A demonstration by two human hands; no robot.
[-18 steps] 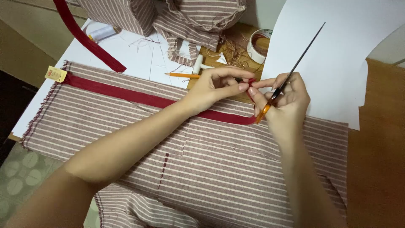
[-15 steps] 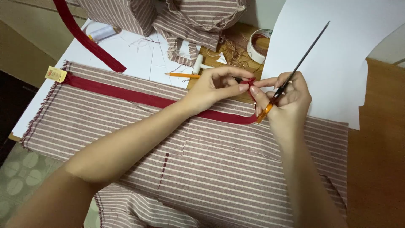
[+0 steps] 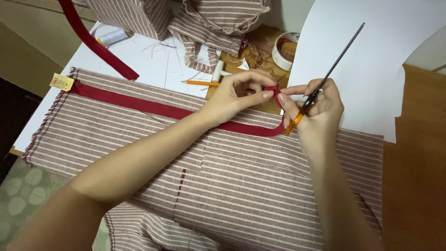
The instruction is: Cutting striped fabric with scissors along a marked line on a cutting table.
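The red strip (image 3: 153,108) lies along the striped cloth (image 3: 251,186), its long axis running from the far left toward the right, where its end lifts off the cloth between both hands. The left hand (image 3: 239,93) pinches that raised end with thumb and forefinger. The right hand (image 3: 316,104), just right of it, is clenched on the scissors (image 3: 325,81), blades pointing far and right; its fingertips seem to touch the strip too, though the fold hides this.
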